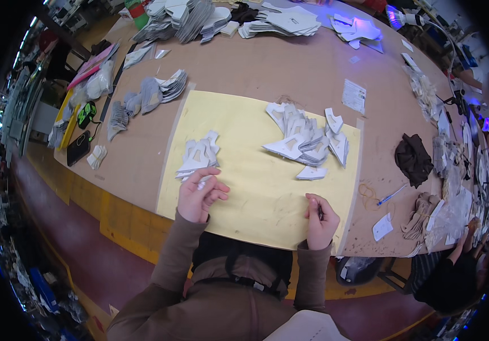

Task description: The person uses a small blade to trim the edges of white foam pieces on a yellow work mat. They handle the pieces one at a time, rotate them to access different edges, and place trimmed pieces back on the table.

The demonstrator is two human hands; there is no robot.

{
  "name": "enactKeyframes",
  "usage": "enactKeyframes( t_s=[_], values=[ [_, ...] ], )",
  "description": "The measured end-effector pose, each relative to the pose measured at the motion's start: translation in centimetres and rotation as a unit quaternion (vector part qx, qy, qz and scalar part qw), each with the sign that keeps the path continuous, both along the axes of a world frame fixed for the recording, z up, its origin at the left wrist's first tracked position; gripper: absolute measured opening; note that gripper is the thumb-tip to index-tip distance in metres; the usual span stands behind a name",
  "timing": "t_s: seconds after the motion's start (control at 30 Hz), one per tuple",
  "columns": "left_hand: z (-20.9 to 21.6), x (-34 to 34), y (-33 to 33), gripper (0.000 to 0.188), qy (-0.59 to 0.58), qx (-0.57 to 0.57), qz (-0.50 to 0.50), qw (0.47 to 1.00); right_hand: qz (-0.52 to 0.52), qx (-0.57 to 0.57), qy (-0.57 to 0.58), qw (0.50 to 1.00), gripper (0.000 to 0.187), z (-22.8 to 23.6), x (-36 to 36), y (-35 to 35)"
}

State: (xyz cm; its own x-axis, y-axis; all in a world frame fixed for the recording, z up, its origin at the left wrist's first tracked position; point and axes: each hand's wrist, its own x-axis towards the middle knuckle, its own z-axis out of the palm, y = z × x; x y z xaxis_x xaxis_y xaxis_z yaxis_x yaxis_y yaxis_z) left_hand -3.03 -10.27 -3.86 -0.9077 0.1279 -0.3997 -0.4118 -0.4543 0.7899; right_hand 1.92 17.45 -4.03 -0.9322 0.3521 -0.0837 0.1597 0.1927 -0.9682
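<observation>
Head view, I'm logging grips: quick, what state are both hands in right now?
Left hand: loosely curled; cannot tell if it holds anything.
Right hand: closed on a small dark object.

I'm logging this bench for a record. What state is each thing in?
Left hand: loosely curled, grip unclear
Right hand: closed on dark object
Yellow sheet: spread flat
Left white pieces: heaped, overlapping
Right white pieces: heaped, overlapping
Brown cloth: crumpled
Blue pen: lying down
Lamp: lit
</observation>
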Motion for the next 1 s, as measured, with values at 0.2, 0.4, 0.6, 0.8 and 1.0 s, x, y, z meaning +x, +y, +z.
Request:
enactKeyframes(
  t_s=[0.2, 0.4, 0.6, 0.8, 1.0],
  values=[
    [3.5, -3.8, 7.8, 0.036, 0.333, -0.368, -0.089, 0.863, -0.003, -0.035, 0.021, 0.999, 0.016, -0.1, -0.1, -0.1],
    [1.3, -8.3, 11.4, 0.04, 0.306, -0.473, -0.115, 0.818, 0.012, -0.019, 0.022, 1.0, 0.02, 0.1, 0.2, 0.1],
    [0.5, -3.5, 9.4, 0.049, 0.185, -0.203, -0.157, 0.949, -0.042, -0.012, 0.106, 0.993, 0.023, -0.6, 0.3, 0.3],
    [-0.8, 1.0, 9.4, 0.042, 0.143, -0.11, -0.226, 0.957, -0.045, 0.044, 0.115, 0.991, 0.028, 2.0, 2.0, -0.5],
    [-0.6, 0.8, 10.8, 0.036, 0.135, -0.042, -0.246, 0.959, 0.037, 0.049, 0.1, 0.993, 0.029, 2.2, 1.9, -1.6]
  ],
)
